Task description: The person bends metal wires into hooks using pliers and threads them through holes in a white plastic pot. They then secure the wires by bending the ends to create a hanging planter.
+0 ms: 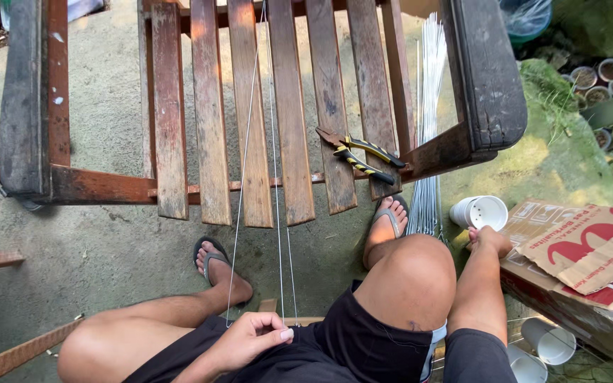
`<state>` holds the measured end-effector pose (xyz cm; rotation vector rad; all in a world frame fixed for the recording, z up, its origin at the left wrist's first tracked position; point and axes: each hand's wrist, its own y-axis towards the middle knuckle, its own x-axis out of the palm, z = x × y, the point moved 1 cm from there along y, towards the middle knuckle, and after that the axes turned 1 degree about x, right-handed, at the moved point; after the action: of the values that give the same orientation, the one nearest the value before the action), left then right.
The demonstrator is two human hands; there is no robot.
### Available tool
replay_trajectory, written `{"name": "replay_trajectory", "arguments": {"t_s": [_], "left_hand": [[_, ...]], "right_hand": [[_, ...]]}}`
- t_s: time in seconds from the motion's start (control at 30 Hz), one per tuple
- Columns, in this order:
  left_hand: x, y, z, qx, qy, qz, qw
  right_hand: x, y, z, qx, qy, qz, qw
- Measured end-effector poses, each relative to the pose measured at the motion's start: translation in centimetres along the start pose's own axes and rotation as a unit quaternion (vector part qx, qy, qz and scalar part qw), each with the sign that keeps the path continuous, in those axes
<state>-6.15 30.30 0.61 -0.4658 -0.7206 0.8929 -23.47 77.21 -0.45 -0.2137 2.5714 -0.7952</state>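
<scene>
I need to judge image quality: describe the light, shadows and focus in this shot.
Head view: soft, even daylight with no hard shadows; sunlit, slightly washed-out ground at right beside the cardboard box; thin wires and pliers sharp; left hand sharp; chair edges bowed by the wide lens.

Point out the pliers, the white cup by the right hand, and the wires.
pliers (360, 156), head view, on the striped handles
white cup (479, 212), head view, on its open mouth
wires (276, 206), head view, mid-length of one wire

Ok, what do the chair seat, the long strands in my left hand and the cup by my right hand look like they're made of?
Chair seat: wood slats, worn reddish-brown finish with faded, greyed patches.
Strands: probably bare metal wire, thin, straight and silvery, pinched by the left hand.
Cup: likely plastic, smooth matte white with a thin rim; the right hand touches it.
</scene>
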Motion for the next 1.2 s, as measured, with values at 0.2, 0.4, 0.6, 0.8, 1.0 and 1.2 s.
{"name": "replay_trajectory", "arguments": {"t_s": [0.2,0.4,0.6,0.8,1.0,1.2], "left_hand": [[-0.9,-1.1,-0.8,0.011,-0.010,-0.001,1.000],[-1.5,-3.0,-1.8,0.078,0.004,-0.008,0.997],[-3.4,-4.2,-2.9,0.101,0.029,-0.020,0.994],[-4.9,-5.8,-3.2,0.120,-0.001,-0.071,0.990],[-6.3,-6.3,-3.5,0.145,0.004,-0.067,0.987],[-6.3,-6.9,-6.5,0.200,-0.093,-0.098,0.970]], "right_hand": [[-1.0,-3.5,1.0,-0.039,-0.010,-0.060,0.997],[-5.1,-7.4,3.7,-0.106,0.019,-0.171,0.979],[-8.6,-10.0,5.2,-0.286,0.143,-0.381,0.867],[-11.0,-15.7,2.7,-0.421,0.016,-0.506,0.752],[-6.9,-23.6,7.0,-0.229,-0.190,-0.738,0.606],[-6.6,-32.0,16.7,-0.202,-0.390,-0.753,0.490]]}}
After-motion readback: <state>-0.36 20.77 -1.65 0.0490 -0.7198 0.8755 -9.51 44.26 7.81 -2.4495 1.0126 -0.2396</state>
